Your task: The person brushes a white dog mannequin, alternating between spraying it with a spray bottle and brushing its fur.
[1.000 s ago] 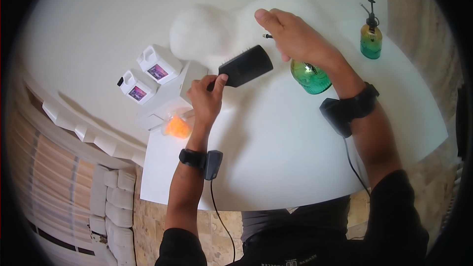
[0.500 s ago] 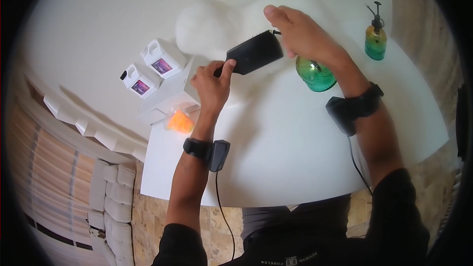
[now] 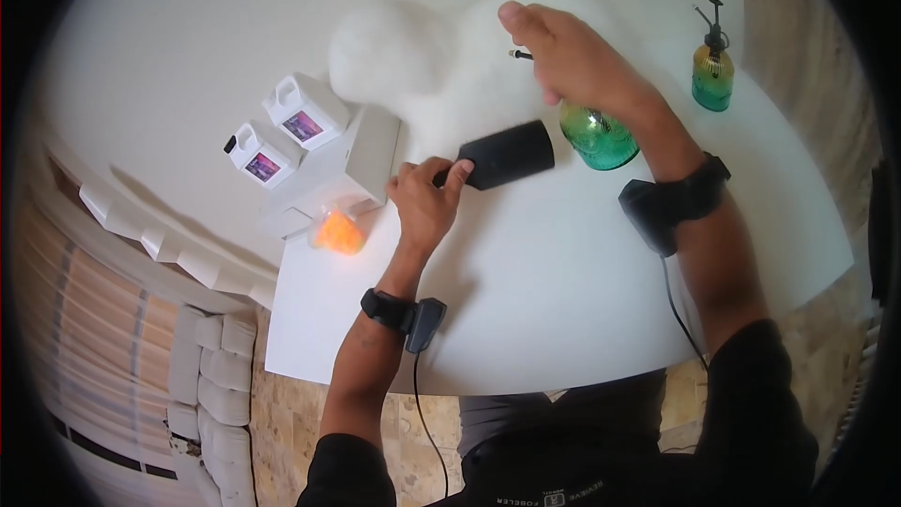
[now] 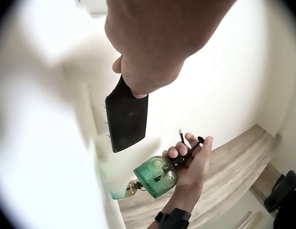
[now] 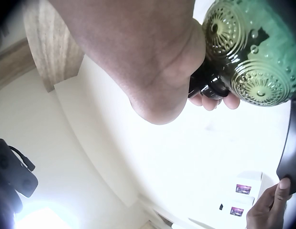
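Observation:
My left hand pinches the handle of a black paddle brush, thumb on its back. In the left wrist view, bristles show along one side of the brush. The brush lies close along the near side of a large white fluffy mass with a rounded lump at its left. To the right, my right hand grips a yellow-to-green glass spray bottle around its black neck and pump. Its thin nozzle pokes out past the fingers, toward the fluffy mass. The left wrist view shows the bottle tilted.
A second spray bottle stands at the table's far right. Two white jugs with purple labels, one nearer and one farther, stand at the left by a white box. Bright orange stuff in a clear container sits before the box.
The brush first rose toward the fluffy mass with my left hand, then came back toward me and to the right. My right hand keeps its grip on the spray bottle, nearly still.

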### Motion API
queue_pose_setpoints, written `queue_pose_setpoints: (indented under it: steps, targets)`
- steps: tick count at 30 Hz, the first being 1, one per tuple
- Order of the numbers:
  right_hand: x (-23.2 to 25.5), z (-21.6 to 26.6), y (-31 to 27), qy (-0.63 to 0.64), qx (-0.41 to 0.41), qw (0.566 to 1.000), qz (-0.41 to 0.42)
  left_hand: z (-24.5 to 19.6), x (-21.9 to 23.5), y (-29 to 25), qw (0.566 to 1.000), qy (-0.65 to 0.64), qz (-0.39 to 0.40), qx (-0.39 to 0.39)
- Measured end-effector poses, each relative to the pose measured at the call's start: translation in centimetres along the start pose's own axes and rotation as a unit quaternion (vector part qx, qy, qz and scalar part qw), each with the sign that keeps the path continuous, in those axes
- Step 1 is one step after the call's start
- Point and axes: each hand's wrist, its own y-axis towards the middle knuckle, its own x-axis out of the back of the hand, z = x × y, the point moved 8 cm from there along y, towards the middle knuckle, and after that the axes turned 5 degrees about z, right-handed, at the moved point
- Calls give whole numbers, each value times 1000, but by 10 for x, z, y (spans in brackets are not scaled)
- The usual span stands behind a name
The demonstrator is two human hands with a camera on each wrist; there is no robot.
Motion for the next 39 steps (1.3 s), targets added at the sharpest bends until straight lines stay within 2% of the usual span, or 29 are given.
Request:
queue_pose_setpoints:
  steps: [1, 3, 6, 10, 12, 13, 15, 17, 19, 24, 26, 29, 34, 36, 39]
  targets:
    - [1, -1, 1, 9, 2, 1000, -4, 0, 6, 4, 999, -25, -16, 18]
    - [1, 0, 1, 18, 4, 1000, -8, -9, 15, 16, 999, -30, -22, 10]
    - [2, 0, 0, 40, -13, 999, -14, -24, 28, 33, 997, -30, -75, -14]
    - [2, -1, 2, 49, -6, 999, -13, -28, 24, 45, 996, -64, -60, 2]
    - [4, -3, 2, 56, -2, 998, -16, -31, 20, 40, 995, -22, -85, -50]
    - [4, -3, 3, 49, 0, 999, -18, -29, 18, 35, 995, -23, -85, -51]
    - [4, -2, 3, 44, 2, 999, -18, -16, -1, 26, 999, -52, 16, -6]
    - [5, 2, 1, 16, 8, 1000, 1, -5, -9, 13, 999, -43, 11, -12]
    - [5, 3, -1, 18, 5, 1000, -5, 3, -18, 5, 998, -27, 49, -24]
    - [3, 3, -1, 13, 9, 1000, -8, 1, -7, 7, 998, -47, 44, -28]
    - [0, 1, 1, 26, 9, 1000, 0, -11, 11, 18, 996, -62, -23, -62]
    - [-2, -1, 1, 36, -9, 999, 7, -21, 26, 36, 995, -63, -53, -54]
    - [-3, 6, -5, 31, -22, 999, 18, -10, 13, 39, 996, -79, -31, -29]
    - [-2, 7, -7, 35, -32, 999, 19, -2, 0, 27, 999, -45, 2, -29]
    - [-9, 8, -7, 15, -27, 998, 50, 1, -5, 10, 997, -66, 44, -24]
